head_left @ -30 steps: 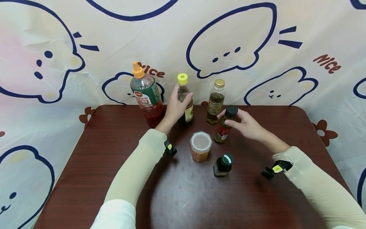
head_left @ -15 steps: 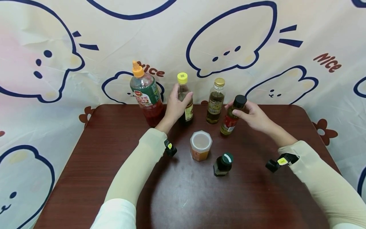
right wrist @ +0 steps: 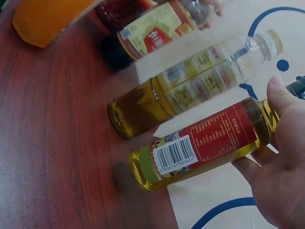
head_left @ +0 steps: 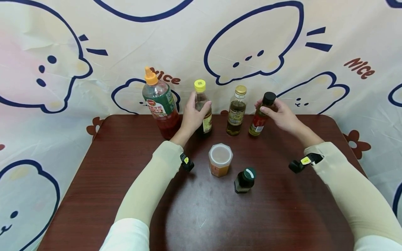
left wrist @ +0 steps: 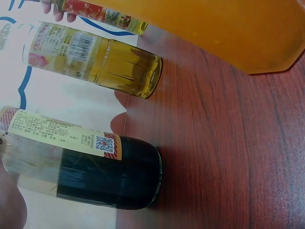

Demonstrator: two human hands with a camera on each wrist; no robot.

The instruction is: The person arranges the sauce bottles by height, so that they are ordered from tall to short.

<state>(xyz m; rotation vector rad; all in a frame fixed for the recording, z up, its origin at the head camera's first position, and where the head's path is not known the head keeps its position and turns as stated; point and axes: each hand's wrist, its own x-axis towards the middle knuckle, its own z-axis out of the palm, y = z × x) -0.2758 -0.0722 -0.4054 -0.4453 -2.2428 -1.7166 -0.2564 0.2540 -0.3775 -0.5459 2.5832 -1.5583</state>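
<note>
My left hand [head_left: 192, 118] grips the neck of a yellow-capped bottle of dark liquid [head_left: 207, 124], which stands near the table's back edge. In the left wrist view its dark lower part [left wrist: 109, 176] rests by the wood. With my right hand [head_left: 284, 116] I hold a slim oil bottle [head_left: 259, 120] by its neck, below the black cap. Its red label and barcode [right wrist: 175, 155] face the right wrist camera. The bottle leans slightly; whether its base touches the table, I cannot tell. Between both hands stands a gold-capped bottle of yellowish oil [head_left: 236, 115].
An orange-nozzled squeeze bottle of red sauce [head_left: 163, 108] stands left of my left hand. Nearer me on the brown table [head_left: 201, 216] are a white-lidded tub with orange contents [head_left: 221, 162] and a small dark jar with a green lid [head_left: 243, 183]. A patterned cloth [head_left: 176, 45] hangs behind.
My right hand has carried the black-capped oil bottle back and to the right, from beside the tub to the row at the rear. The left hand has stayed on its bottle.
</note>
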